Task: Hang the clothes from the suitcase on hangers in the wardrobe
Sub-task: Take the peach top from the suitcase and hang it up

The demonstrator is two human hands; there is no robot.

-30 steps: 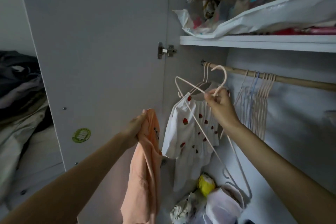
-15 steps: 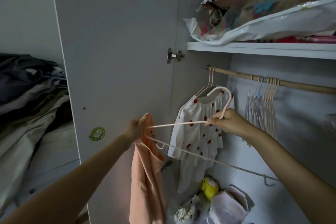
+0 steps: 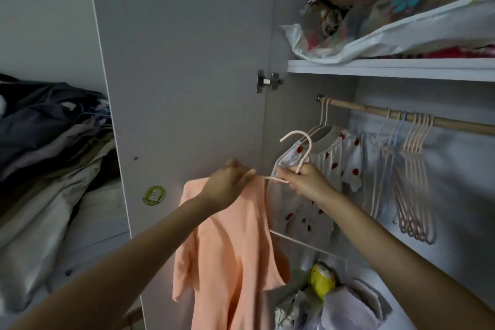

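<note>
Left hand [image 3: 230,185] pinches the peach top [image 3: 235,257]; right hand [image 3: 305,182] grips the hanger [image 3: 300,150], seemingly entering the neckline. Hold the collar wide.

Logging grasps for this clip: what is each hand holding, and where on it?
Left hand grips the peach cotton shirt at its top edge; right hand holds the pale pink plastic hanger at the base of its hook.

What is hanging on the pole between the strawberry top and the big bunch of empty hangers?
In the head view, two lone empty hangers, one pink and one blue, hang on the pole between the strawberry top and the bunch.
</note>
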